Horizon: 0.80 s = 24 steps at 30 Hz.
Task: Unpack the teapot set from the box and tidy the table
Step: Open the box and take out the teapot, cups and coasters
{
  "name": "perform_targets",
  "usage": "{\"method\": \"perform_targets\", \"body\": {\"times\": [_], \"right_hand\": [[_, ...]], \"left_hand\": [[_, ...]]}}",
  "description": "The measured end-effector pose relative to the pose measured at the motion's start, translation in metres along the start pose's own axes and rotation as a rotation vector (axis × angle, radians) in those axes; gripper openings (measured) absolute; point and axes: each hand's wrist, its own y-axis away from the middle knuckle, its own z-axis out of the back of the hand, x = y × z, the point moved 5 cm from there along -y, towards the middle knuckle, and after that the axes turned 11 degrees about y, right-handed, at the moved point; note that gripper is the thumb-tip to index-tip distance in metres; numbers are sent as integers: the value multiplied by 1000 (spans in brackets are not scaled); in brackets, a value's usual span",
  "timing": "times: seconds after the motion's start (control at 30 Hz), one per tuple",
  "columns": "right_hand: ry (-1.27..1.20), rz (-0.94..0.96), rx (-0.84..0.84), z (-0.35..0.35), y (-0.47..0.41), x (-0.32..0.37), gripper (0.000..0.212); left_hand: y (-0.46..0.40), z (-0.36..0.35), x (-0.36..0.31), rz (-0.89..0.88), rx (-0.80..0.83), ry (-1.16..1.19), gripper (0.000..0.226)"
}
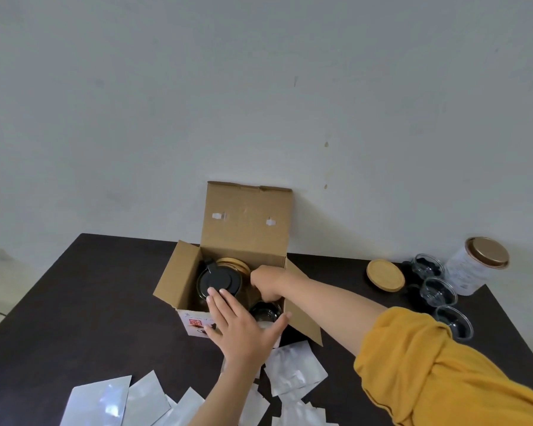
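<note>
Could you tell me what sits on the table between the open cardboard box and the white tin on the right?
In the head view, a round wooden lid and three glass cups sit between the box and the tin.

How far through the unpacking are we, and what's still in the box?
Partly done: three glass cups and a wooden coaster are out beside the tin. In hand: right hand reaches into the box; left hand rests open on its front edge. Left: teapot, another cup, loose wrappers.
</note>
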Motion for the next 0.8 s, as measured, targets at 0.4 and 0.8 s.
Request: {"method": "perform_targets", "body": {"times": [0.4,0.8], "right_hand": [[-244,-46,-345,51,31,-44,20],[-205,-239,-455,17,163,-153,31]], "left_hand": [[4,1,1,40,39,1,144],[10,14,-7,83,53,-30,147]]}}
